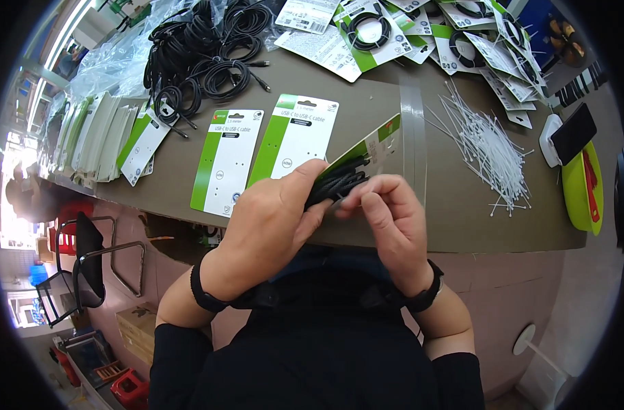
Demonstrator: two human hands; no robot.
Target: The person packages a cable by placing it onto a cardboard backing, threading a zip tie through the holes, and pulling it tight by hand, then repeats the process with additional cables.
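My left hand [261, 212] is closed round a green and white backing card [386, 139] and a coiled black cable [336, 182] against it. The card is tilted, with the coil on the side toward me. At the coil's right end my right hand [397, 222] has thumb and fingers drawn together. What it pinches, if anything, is too small and blurred to name. Two more cards, a left card [211, 171] and a right card [300, 133], lie flat on the table just beyond my left hand. White cable ties [486, 147] lie in a loose heap to the right.
Black coiled cables [209, 55] are heaped at the back left beside clear plastic bags [117, 65]. A row of stacked cards [97, 140] stands at the left edge. Carded cables [462, 51] pile up at the back right. A phone [573, 133] and a lime-green bin [577, 195] are far right.
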